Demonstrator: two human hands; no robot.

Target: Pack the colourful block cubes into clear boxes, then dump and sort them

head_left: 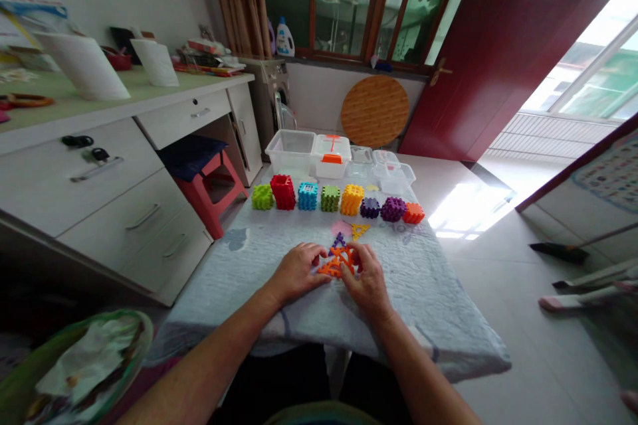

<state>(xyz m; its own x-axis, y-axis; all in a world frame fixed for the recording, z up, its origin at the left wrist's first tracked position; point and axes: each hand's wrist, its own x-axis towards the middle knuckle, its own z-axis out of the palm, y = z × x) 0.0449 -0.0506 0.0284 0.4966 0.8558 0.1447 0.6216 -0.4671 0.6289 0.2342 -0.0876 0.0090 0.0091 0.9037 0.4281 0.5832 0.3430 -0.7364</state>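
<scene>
Orange openwork interlocking plastic pieces (335, 264) are between my hands, low over the cloth-covered table (279, 239). My right hand (369, 281) grips their right side, thumb in front and fingers behind. The curved fingers and thumb of my left hand (300, 270) close on their left edge. How many orange pieces there are is hard to tell, as my fingers hide part of them. Just behind them lies a purple triangular piece (339, 239), with a yellow triangular piece (360, 231) a little farther right.
Behind my hands runs a row of block stacks, including a red stack (283, 192), a yellow stack (351, 200) and a purple stack (393, 209). Clear plastic boxes (292, 153) line the far edge. A pink stool (214, 196) stands left, a waste basket (142, 345) lower left.
</scene>
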